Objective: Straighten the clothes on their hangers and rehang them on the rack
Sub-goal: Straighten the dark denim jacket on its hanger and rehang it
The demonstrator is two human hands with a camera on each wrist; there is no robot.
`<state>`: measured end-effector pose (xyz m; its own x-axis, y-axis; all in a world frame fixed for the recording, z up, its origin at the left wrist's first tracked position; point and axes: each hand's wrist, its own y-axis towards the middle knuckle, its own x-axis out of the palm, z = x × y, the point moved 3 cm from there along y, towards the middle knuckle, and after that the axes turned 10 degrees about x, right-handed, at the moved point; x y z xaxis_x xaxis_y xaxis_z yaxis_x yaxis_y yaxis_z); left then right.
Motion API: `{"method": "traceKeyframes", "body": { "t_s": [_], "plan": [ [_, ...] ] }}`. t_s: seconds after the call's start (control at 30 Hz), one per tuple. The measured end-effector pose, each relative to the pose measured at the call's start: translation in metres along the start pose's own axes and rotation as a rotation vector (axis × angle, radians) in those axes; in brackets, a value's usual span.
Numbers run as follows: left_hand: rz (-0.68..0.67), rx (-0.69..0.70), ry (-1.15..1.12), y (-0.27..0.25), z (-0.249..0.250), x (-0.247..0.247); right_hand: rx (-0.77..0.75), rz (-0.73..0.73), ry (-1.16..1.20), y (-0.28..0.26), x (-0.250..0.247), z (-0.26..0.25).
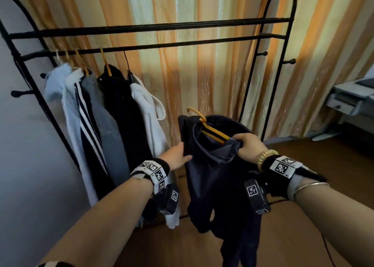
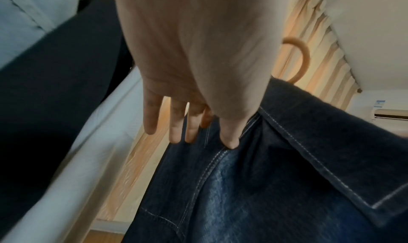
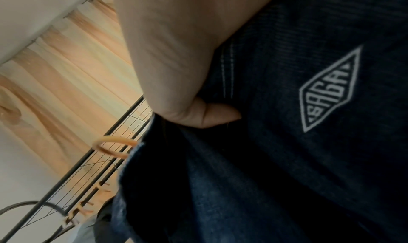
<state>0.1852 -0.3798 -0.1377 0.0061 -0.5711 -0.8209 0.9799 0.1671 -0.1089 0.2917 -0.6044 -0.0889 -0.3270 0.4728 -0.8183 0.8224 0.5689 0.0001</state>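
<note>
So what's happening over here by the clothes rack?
A person is sorting a dark denim garment on a yellow hanger, off the rack. The right hand grips one end of the hanger through the fabric, while the left hand holds the other shoulder. Five garments already hang at the rack's left end.
</note>
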Motion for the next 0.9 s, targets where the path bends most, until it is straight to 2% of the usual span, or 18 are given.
{"method": "traceKeyframes", "body": {
  "t_s": [0.17,0.37,0.53,0.67,0.77,0.9],
  "plan": [
    [0.129,0.066,0.073,-0.062,0.030,0.031,-0.142,-0.103,-0.033,-0.061,-0.007,0.010],
    [0.247,-0.010,0.363,-0.119,0.043,0.006,-0.247,-0.155,-0.078,-0.099,-0.025,0.005],
    [0.196,0.072,0.388,-0.144,0.054,-0.011,-0.302,-0.124,-0.063,-0.127,-0.034,-0.008],
    [0.280,0.158,0.393,-0.157,0.070,-0.020,-0.275,-0.032,-0.097,-0.136,-0.045,-0.008],
    [0.350,0.211,0.358,-0.170,0.075,-0.030,-0.224,-0.025,-0.082,-0.140,-0.054,-0.005],
    [0.405,0.247,0.396,-0.189,0.068,-0.047,-0.009,-0.004,0.051,-0.145,-0.060,-0.010]
  ]
}}
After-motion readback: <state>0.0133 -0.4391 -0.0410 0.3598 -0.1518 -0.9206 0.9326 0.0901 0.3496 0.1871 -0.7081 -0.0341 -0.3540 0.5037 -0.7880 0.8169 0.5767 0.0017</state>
